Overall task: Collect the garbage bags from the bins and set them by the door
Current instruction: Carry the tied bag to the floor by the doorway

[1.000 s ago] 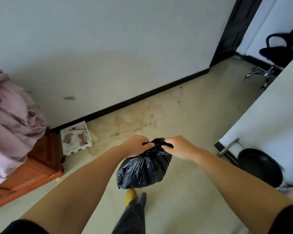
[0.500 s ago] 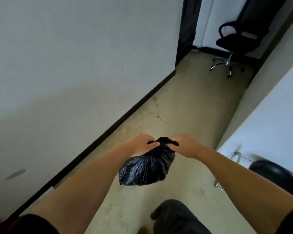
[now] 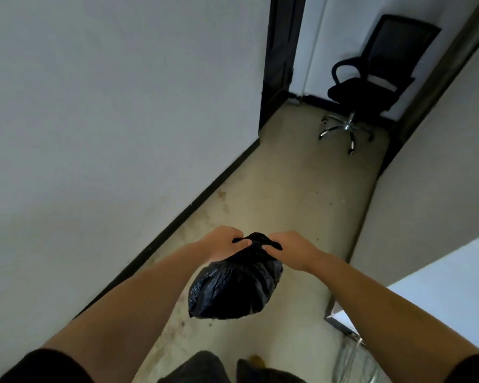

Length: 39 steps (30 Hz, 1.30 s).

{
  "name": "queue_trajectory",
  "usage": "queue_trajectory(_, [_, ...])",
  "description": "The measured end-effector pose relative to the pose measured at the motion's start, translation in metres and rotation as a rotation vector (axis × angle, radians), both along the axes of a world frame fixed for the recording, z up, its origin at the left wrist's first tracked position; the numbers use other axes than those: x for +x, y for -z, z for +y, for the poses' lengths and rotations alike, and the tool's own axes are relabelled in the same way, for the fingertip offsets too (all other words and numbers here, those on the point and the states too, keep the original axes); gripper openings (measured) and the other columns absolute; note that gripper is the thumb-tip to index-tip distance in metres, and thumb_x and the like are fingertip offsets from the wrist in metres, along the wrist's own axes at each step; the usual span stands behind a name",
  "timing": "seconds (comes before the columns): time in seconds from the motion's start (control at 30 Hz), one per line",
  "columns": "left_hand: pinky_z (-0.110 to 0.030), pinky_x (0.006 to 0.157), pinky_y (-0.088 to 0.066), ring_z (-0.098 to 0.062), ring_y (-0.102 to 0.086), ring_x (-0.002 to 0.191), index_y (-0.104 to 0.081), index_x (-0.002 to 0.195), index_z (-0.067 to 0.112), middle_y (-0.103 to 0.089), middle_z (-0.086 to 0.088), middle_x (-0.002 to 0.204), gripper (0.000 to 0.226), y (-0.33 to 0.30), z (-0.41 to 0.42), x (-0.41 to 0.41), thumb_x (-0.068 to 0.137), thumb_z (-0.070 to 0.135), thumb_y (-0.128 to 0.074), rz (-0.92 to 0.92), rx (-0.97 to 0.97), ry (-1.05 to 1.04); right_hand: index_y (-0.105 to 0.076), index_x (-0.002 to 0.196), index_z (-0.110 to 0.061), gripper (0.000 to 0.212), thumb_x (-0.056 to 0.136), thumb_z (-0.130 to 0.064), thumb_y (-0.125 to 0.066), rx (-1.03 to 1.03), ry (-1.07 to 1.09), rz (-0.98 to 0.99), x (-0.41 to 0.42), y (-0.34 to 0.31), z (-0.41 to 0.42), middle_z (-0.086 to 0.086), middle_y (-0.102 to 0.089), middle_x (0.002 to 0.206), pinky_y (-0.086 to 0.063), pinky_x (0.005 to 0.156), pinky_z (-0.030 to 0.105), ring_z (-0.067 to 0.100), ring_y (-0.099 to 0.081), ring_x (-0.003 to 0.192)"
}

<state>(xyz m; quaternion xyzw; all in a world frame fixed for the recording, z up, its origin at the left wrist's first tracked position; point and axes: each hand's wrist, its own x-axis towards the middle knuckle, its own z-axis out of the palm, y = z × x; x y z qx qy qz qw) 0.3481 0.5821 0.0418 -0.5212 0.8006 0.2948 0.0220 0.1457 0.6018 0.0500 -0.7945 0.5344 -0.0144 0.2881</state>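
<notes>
Head view: both hands, left [image 3: 224, 244] and right [image 3: 287, 247], pinching the gathered neck of a black garbage bag [image 3: 234, 288] hanging above the hallway floor [image 3: 293, 194], mid-carry, next likely walking on toward the doorway [image 3: 281, 51] and setting it down.

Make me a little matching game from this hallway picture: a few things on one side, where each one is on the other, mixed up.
Things:
1. bag
2. chair
3. left hand
4. baseboard

Places:
A. at the far end of the hallway
B. along the foot of the wall
C. hanging between both hands
D. gripping the bag's top

Pairs: 1-C, 2-A, 3-D, 4-B
</notes>
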Motion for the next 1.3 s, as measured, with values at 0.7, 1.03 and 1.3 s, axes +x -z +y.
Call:
queue_trajectory(0.7, [-0.030, 0.064, -0.032, -0.020, -0.044, 0.067, -0.034, 0.058, 0.022, -0.039, 0.003, 0.059, 0.044, -0.015, -0.461, -0.108, 0.099, 0.038, -0.041, 0.050, 0.019, 0.217, -0.038, 0.061, -0.031, 0.037, 0.095, -0.027, -0.051, -0.015, 0.230, -0.048, -0.102, -0.011, -0.427, -0.014, -0.044, 0.061, -0.032, 0.053, 0.018, 0.005, -0.043, 0.056])
queue_trajectory(1.03, [-0.030, 0.065, -0.032, -0.021, -0.045, 0.069, -0.048, 0.075, 0.007, -0.042, 0.000, 0.062, 0.040, 0.003, -0.648, -0.162, 0.099, 0.038, -0.040, 0.039, 0.044, 0.072, -0.043, 0.062, -0.024, 0.033, 0.094, -0.030, -0.051, 0.006, 0.160, -0.081, -0.160, 0.014, -0.639, -0.008, -0.047, 0.062, -0.034, 0.054, 0.023, 0.007, -0.044, 0.056])
queue_trajectory(1.3, [-0.029, 0.068, -0.033, -0.020, -0.047, 0.075, -0.054, 0.084, 0.008, -0.051, -0.008, 0.079, 0.039, 0.032, -0.780, -0.211, 0.100, 0.040, -0.037, -0.011, 0.133, -0.100, -0.049, 0.074, -0.011, 0.031, 0.095, -0.034, -0.048, 0.122, -0.007, -0.078, -0.212, 0.038, -0.800, 0.002, -0.054, 0.071, -0.036, 0.055, 0.025, 0.013, -0.048, 0.062])
